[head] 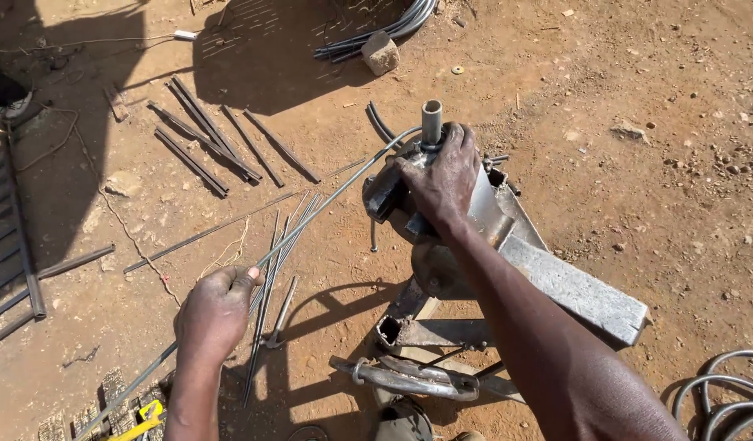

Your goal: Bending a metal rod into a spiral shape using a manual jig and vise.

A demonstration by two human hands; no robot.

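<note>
Reddish dirt ground (pixel 638 82), sunlit and crossed by shadows, carries a steel bending jig (pixel 442 245) on a metal stand. Right hand (pixel 442 180) closed over the jig's top, just beside its upright pipe stub (pixel 431 121). Left hand (pixel 216 314) closed around a thin steel rod (pixel 336 196), which runs from lower left up to the jig and curves around the stub. Cut flat bars (pixel 205 139) lie well apart at upper left; loose thin rods (pixel 270 286) lie beneath the held rod.
</note>
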